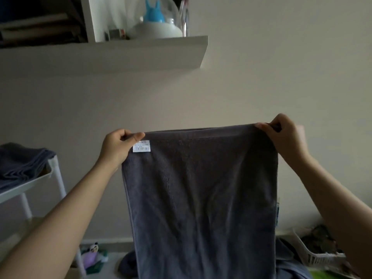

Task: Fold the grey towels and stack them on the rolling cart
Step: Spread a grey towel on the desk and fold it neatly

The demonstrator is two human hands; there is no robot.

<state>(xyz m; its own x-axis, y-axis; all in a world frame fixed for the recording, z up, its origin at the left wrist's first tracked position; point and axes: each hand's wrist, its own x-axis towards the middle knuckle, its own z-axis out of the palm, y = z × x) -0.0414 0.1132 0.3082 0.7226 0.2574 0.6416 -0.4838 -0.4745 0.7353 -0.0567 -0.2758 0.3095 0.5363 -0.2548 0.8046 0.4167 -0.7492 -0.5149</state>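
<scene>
From the head camera, you held a dark grey terry towel (201, 188) up in front of the pale wall, hanging lengthwise with its lower end running out of view at the bottom. Your left hand (117, 147) pinched the top left corner between thumb and curled fingers, just above the small white sewn-in label (142, 146). Your right hand (285, 135) gripped the top right corner, fingers curled over the hem. The top edge ran nearly taut between them, the right corner a little higher than the left.

To do this fold well, you needed to level the two corners first, so the hem was straight and the sides hung parallel. I judged the sound next move was to bring the two corners together, edge matched to edge, with the label turned inside. Keeping the pinch right at the corners would have stopped the cloth sagging in the middle.

At the left edge stood the white metal rolling cart (54, 170), with a pile of folded grey towels (22, 162) already on its top tray. More loose grey cloth (289, 266) lay low behind the hanging towel, beside a white slatted plastic basket (320, 258). A white wall shelf (112, 55) hung above, well clear of your work
</scene>
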